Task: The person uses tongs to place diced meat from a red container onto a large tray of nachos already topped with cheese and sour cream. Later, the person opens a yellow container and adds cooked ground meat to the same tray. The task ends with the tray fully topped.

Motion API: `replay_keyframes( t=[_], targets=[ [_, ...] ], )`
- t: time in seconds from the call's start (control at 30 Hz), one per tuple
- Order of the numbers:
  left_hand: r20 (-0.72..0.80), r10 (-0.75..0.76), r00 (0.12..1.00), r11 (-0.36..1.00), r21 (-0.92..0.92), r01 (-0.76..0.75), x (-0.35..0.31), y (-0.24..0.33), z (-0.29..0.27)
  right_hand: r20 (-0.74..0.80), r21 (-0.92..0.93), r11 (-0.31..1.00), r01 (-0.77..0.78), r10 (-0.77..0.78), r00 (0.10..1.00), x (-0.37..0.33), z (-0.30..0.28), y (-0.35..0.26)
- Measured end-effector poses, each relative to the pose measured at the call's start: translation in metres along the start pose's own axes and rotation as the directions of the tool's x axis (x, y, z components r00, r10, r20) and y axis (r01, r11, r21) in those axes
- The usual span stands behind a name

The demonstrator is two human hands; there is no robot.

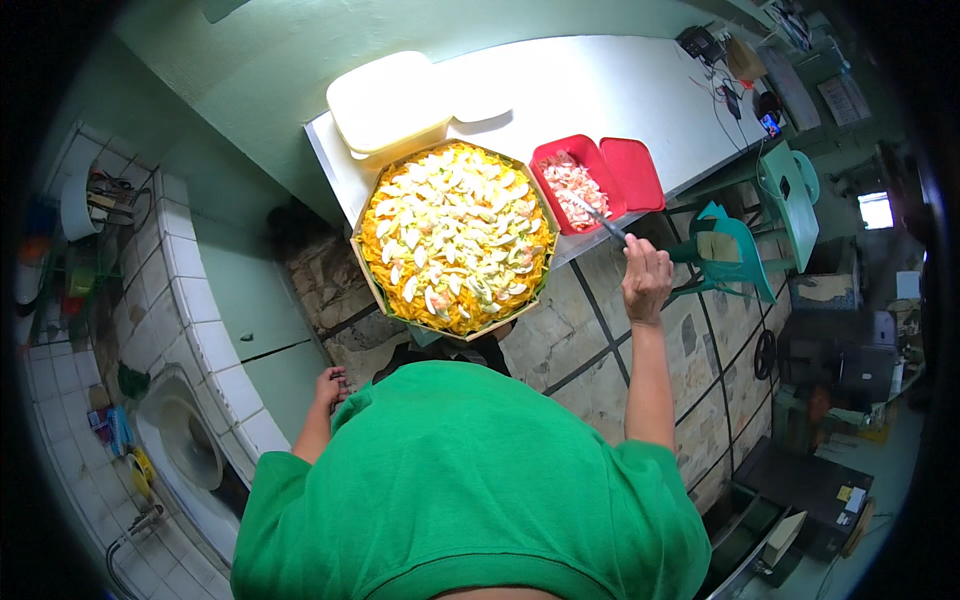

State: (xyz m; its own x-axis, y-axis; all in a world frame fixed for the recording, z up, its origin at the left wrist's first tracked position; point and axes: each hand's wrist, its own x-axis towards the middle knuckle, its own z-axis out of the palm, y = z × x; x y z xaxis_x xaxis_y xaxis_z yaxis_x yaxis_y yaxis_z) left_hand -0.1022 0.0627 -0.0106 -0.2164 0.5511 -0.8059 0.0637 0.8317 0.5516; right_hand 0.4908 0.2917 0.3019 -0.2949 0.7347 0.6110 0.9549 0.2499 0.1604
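My right hand (646, 278) is closed round the dark handle of a slim metal utensil (600, 216), whose kind I cannot make out. The utensil's far end reaches into a red plastic container (543, 187) that holds pink and white peeled shrimp (574, 188). Left of it sits a large octagonal tray (372, 288) heaped with yellow-orange noodles (392, 285), topped with white egg slices and pale green bits. Low beside my body, my left hand (332, 386) has its fingers curled; whatever they may hold is hidden.
A white table (600, 85) carries the food. Behind the tray stands a large pale-lidded tub (385, 105). A red lid (632, 173) lies beside the shrimp container. Teal plastic chairs (735, 245) stand at the right, and a tiled counter with a sink (180, 440) is at the left.
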Motion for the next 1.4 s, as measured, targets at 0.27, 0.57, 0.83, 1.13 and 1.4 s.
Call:
replay_keyframes(
  t=[0.27,0.57,0.83,1.13,1.4],
  targets=[
    [-0.004,-0.105,0.994,0.988,-0.116,0.104,-0.001,0.027,0.000,0.296,-0.051,0.965,-0.256,0.260,0.919,0.004,0.056,0.011],
    [0.007,-0.127,0.992,0.990,-0.065,0.127,-0.001,-0.001,-0.009,0.369,0.063,0.886,-0.459,0.407,0.835,0.012,0.085,0.014],
    [-0.031,-0.038,0.999,0.998,-0.046,0.037,-0.017,-0.013,-0.009,0.497,0.386,0.583,-0.715,0.522,0.693,-0.006,0.036,0.028],
    [0.001,-0.099,0.995,0.972,-0.212,0.097,-0.010,0.027,0.009,0.777,0.546,0.261,-0.796,0.199,0.598,-0.025,0.012,-0.063],
    [-0.033,-0.133,0.991,0.986,-0.104,0.129,-0.006,0.018,0.009,0.767,0.459,0.446,-0.769,0.238,0.596,-0.024,0.008,-0.104]
  ],
)
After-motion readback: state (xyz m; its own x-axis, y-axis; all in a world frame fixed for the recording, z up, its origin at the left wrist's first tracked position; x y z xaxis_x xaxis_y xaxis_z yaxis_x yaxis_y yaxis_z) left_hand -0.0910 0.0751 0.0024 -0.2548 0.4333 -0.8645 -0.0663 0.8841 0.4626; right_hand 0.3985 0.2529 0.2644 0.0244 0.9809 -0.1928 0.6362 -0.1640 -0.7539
